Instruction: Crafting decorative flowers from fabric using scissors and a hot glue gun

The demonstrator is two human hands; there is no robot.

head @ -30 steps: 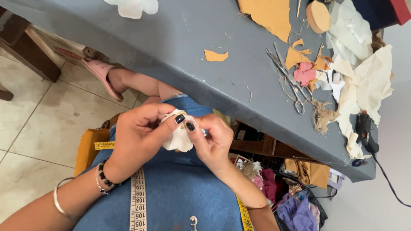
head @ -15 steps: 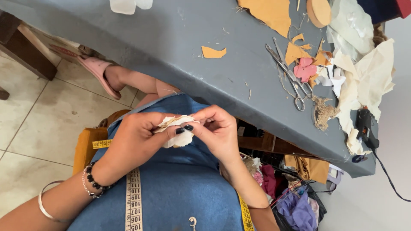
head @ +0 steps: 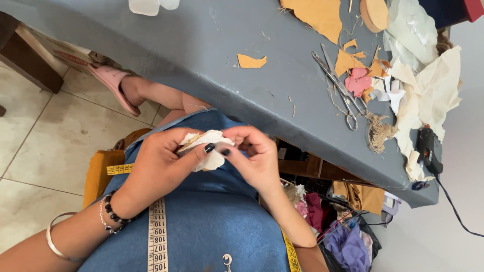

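Two hands meet over my lap: my left hand point(head: 159, 163) cups a small cream fabric piece point(head: 206, 148), and my right hand point(head: 252, 156) pinches its edge at three o'clock. Farther out, toward one o'clock, scissors point(head: 338, 85) lie among orange scraps point(head: 251, 61) on the grey table point(head: 201, 45).

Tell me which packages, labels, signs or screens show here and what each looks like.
No packages, signs or screens show.
Measuring tape: a long yellow strip with black markings, draped over the person's blue-clad lap.
Printed card or paper: flat, pale with red marks, under the grey table's edge beside a pink slipper; too blurred to tell more.
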